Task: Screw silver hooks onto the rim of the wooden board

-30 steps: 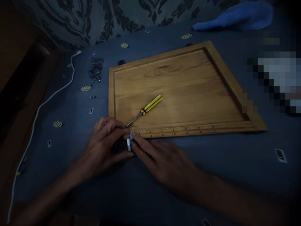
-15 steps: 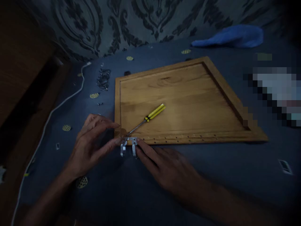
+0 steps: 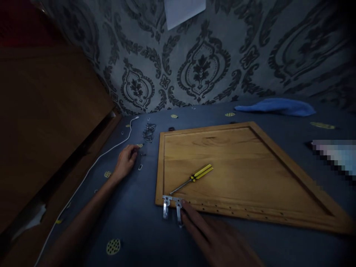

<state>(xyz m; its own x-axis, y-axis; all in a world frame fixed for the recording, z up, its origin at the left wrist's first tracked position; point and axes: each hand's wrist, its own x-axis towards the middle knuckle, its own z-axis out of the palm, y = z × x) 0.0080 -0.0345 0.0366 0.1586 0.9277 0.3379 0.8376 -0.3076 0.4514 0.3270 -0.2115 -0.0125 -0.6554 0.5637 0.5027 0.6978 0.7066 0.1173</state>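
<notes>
A wooden panel [image 3: 236,163] with a raised frame lies flat, a row of small holes along its near edge. At its near left corner sits a metal bracket [image 3: 166,202] with two prongs over the edge. The fingers of my right hand [image 3: 213,233] hold the bracket's right side against the panel. A yellow-handled screwdriver [image 3: 201,172] rests on the panel, its tip beside the bracket. Left of the panel, my left hand [image 3: 126,161] is low over the cloth with fingers curled together. Whatever they pinch is hidden. A small screw [image 3: 142,154] lies close by.
A pile of small metal hardware [image 3: 149,132] lies beyond my left hand. A white cable [image 3: 96,161] runs along the left beside brown wooden furniture [image 3: 50,104]. A blue cloth [image 3: 278,106] lies at the back by the patterned wall [image 3: 201,66]. A blurred-out object [image 3: 336,155] is at right.
My left hand has left the bracket and reached forward and left towards the small hardware. My right hand stays at the bracket. The view has tilted up, showing more wall.
</notes>
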